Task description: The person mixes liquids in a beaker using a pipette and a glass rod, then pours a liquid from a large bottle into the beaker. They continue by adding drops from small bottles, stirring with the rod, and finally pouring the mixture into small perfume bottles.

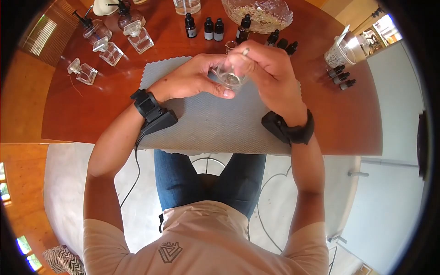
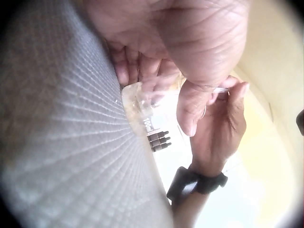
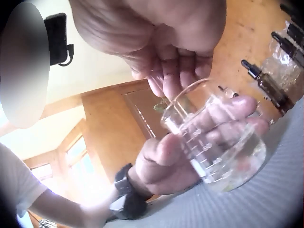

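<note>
Glass beaker (image 1: 231, 79), clear w/ white markings, sits in our L hand (image 1: 192, 79), thumb & fingers curled round it, above grey textured mat (image 1: 215, 123); our R hand (image 1: 274, 68) pinches a thin clear rod (image 1: 246, 52) (lower end unclear) at beaker's mouth.

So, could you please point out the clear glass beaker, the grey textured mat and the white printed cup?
Clear glass beaker (image 3: 214, 148), right wrist view, its wall.
Grey textured mat (image 1: 217, 121), head view, its bare middle.
White printed cup (image 1: 336, 55), head view, its outer side.
</note>
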Motion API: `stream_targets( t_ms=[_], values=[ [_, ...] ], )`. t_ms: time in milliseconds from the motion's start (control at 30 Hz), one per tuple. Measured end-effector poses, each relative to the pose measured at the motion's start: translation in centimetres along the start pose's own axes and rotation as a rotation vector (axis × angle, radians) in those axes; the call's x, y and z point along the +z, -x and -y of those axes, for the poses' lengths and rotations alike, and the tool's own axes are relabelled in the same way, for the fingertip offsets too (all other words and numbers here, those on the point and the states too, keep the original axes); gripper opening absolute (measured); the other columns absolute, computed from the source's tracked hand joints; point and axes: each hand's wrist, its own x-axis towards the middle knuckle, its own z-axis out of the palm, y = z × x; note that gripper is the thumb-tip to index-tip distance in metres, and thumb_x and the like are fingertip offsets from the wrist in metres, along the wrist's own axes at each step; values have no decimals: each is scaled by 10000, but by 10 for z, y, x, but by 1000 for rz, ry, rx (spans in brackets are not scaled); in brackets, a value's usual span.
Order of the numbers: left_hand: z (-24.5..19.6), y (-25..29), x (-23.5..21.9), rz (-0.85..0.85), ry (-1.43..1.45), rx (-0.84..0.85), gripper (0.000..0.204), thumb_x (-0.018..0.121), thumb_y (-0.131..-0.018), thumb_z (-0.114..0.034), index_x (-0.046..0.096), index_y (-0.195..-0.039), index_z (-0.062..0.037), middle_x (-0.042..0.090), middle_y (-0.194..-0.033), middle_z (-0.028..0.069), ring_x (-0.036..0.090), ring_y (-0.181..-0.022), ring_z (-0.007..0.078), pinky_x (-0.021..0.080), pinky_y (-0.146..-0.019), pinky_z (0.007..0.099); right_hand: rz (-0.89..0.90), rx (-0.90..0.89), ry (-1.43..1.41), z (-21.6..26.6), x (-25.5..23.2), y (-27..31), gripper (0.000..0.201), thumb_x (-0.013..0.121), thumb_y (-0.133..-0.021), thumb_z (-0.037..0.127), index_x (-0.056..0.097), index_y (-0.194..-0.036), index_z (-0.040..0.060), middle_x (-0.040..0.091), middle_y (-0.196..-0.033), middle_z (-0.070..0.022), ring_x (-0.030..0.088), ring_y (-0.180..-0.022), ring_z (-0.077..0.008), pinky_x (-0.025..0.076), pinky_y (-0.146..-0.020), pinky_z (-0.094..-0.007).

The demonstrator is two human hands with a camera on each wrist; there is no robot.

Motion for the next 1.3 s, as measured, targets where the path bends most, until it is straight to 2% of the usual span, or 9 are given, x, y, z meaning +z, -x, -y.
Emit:
stream_targets(
  t_ms=[100, 233, 400, 600, 700, 800, 1000, 1200, 1300],
  values=[
    [7, -3, 4, -42, 52, 101, 632, 872, -802, -195, 602, -1352, -40, 680, -1189, 52, 606, -1111, 143, 489, -966, 301, -95, 99, 57, -8, -17, 4, 192, 629, -987, 139, 659, -919, -38, 575, -727, -51, 526, -672, -99, 439, -610, -274],
    [4, -1, -1, 4, 40, 57, 639, 869, -808, -185, 593, -1366, -44, 671, -1216, 55, 606, -1122, 143, 502, -974, 322, 101, 100, -77, 2, -18, 2, 182, 620, -986, 123, 644, -927, -47, 570, -741, -58, 519, -684, -104, 439, -617, -274],
    [5, -2, 3, -9, 121, 58, 649, 875, -802, -201, 592, -1365, -46, 677, -1202, 52, 610, -1118, 149, 515, -959, 328, -83, 44, 20, -13, -6, 4, 179, 616, -986, 114, 643, -923, -51, 566, -739, -61, 510, -677, -104, 431, -611, -267],
    [4, -2, 1, -4, -20, 80, 626, 865, -811, -168, 591, -1358, -32, 678, -1198, 57, 610, -1127, 151, 521, -956, 313, 95, 49, 20, 2, -15, 0, 185, 618, -988, 120, 653, -912, -45, 565, -716, -67, 524, -666, -104, 436, -608, -265],
    [-1, 0, 0, 21, 22, 7, 618, 865, -812, -191, 597, -1344, -30, 679, -1196, 63, 613, -1132, 158, 516, -968, 325, 31, 48, -45, 2, -3, 1, 192, 620, -988, 125, 653, -904, -45, 561, -710, -62, 506, -647, -100, 431, -596, -269],
    [8, -3, 4, -52, 23, 125, 582, 867, -811, -197, 613, -1309, -39, 686, -1152, 45, 613, -1096, 142, 511, -962, 328, -66, 56, 71, -6, -16, 4, 195, 625, -987, 130, 657, -907, -45, 581, -718, -70, 517, -644, -110, 435, -593, -273],
    [6, -2, 0, 7, 7, 70, 598, 871, -810, -213, 615, -1325, -52, 687, -1151, 52, 619, -1097, 145, 507, -954, 327, 93, 81, -3, 7, -12, 0, 186, 637, -977, 121, 658, -901, -47, 587, -717, -60, 517, -642, -101, 435, -592, -273],
    [7, -3, 5, -57, -1, 137, 570, 876, -805, -230, 633, -1292, -62, 692, -1128, 36, 621, -1073, 141, 503, -941, 324, -81, 164, 65, -4, -17, 4, 201, 634, -985, 133, 653, -881, -38, 579, -735, -42, 503, -661, -96, 425, -601, -268],
    [2, 0, 3, -29, 43, 66, 589, 877, -801, -225, 627, -1309, -61, 692, -1146, 38, 618, -1093, 139, 505, -950, 325, 58, 162, -141, 3, -19, 4, 194, 641, -984, 132, 649, -888, -36, 581, -747, -37, 493, -678, -94, 426, -610, -265]
  ],
)
